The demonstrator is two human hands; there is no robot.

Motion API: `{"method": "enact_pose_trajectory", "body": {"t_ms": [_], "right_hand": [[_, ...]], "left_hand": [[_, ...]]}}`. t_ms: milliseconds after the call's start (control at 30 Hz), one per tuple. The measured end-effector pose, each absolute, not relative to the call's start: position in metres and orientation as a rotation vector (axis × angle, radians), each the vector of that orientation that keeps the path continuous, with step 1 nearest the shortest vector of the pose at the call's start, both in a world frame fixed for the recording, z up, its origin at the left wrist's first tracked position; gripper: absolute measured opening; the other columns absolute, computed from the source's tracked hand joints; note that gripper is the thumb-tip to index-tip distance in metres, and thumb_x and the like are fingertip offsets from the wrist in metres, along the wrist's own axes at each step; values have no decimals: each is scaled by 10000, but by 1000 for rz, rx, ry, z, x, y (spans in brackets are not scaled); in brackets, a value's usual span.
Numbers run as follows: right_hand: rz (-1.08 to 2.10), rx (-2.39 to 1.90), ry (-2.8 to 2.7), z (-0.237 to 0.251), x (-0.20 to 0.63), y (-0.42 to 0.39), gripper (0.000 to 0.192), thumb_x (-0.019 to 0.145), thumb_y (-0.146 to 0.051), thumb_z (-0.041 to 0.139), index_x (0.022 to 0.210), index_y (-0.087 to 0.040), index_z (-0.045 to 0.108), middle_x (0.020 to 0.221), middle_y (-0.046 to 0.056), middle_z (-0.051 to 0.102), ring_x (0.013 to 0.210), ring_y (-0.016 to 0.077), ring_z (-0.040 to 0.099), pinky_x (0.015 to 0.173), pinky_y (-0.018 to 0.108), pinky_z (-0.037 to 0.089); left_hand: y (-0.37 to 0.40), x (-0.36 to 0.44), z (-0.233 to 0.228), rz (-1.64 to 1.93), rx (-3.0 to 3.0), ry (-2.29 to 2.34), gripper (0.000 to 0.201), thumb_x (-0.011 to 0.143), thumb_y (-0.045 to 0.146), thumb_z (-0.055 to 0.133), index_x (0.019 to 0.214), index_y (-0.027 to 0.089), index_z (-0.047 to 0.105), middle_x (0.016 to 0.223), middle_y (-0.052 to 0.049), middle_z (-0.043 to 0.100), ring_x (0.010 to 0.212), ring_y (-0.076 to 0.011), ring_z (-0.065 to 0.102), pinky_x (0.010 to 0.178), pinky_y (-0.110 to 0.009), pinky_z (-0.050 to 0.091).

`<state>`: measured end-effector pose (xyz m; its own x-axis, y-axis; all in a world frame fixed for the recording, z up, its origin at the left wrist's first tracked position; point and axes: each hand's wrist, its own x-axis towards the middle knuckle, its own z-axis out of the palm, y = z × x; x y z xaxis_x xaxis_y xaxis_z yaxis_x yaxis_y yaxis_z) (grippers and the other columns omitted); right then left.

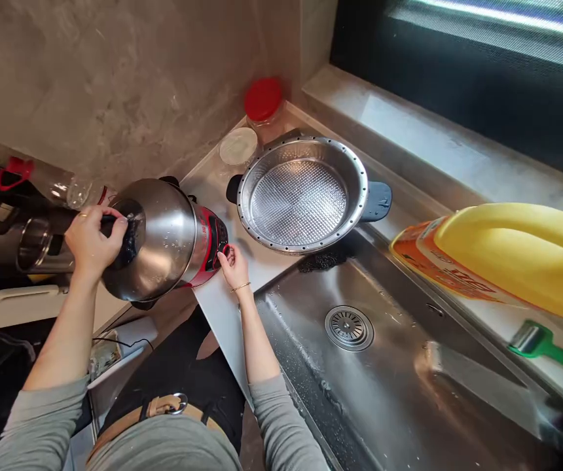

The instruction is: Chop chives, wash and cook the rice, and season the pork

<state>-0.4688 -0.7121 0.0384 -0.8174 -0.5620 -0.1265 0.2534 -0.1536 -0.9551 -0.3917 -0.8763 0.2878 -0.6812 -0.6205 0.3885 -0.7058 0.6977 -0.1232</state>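
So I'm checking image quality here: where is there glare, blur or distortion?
Head view: glare on the cooker lid and sink; the yellow bottle at the right edge is stretched and soft; the window is dark with a bright streak; both hands are sharp.

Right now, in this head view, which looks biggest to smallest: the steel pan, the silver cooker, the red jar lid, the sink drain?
1. Steel pan and silver cooker: about alike, and the cooker sits nearer, so I won't rank them.
2. Sink drain.
3. Red jar lid, farthest back.

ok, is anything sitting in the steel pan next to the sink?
No, the steel pan shows only its bare textured bottom, while the left hand grips the cooker lid knob and the right hand touches its red panel.
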Motion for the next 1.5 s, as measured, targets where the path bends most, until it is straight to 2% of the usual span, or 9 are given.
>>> {"method": "enact_pose_trajectory", "body": {"t_ms": [300,433,533,1200,1500], "right_hand": [[-1762,-215,1830,60,-468,-713,218,868,-399,596,847,-189,544,604,-48,535,578,118,541,603,224,395],[-1606,-186,1897,71,-473,-713,312,891,-414,584,683,-226,447,555,-41,508,549,131,525,567,233,350],[-1537,-181,1923,75,-477,-713,376,907,-429,569,630,-235,403,548,-35,508,532,130,510,550,235,327],[-1510,-129,1931,78,-477,-712,437,906,-470,554,578,-238,383,515,-51,458,512,120,436,531,232,298],[-1550,-137,2009,65,-486,-729,400,912,-491,538,612,-239,457,562,-12,536,570,155,536,574,244,407]], "left_hand": [[-873,-394,295,323,1077,-2606,309,720,467,483,792,212,643,830,-53,651,785,-209,573,770,-318,450],[-873,-393,296,299,1050,-2616,292,721,462,495,789,214,633,857,-53,661,848,-217,596,809,-323,459],[-874,-392,296,287,1038,-2620,287,726,463,506,793,214,633,851,-49,661,856,-220,602,829,-333,464],[-871,-395,298,319,1064,-2649,344,742,488,487,807,192,650,845,-58,658,851,-213,593,825,-325,463],[-868,-405,297,330,1157,-2634,319,750,436,500,884,197,663,906,-61,671,887,-225,595,821,-331,455]]}}
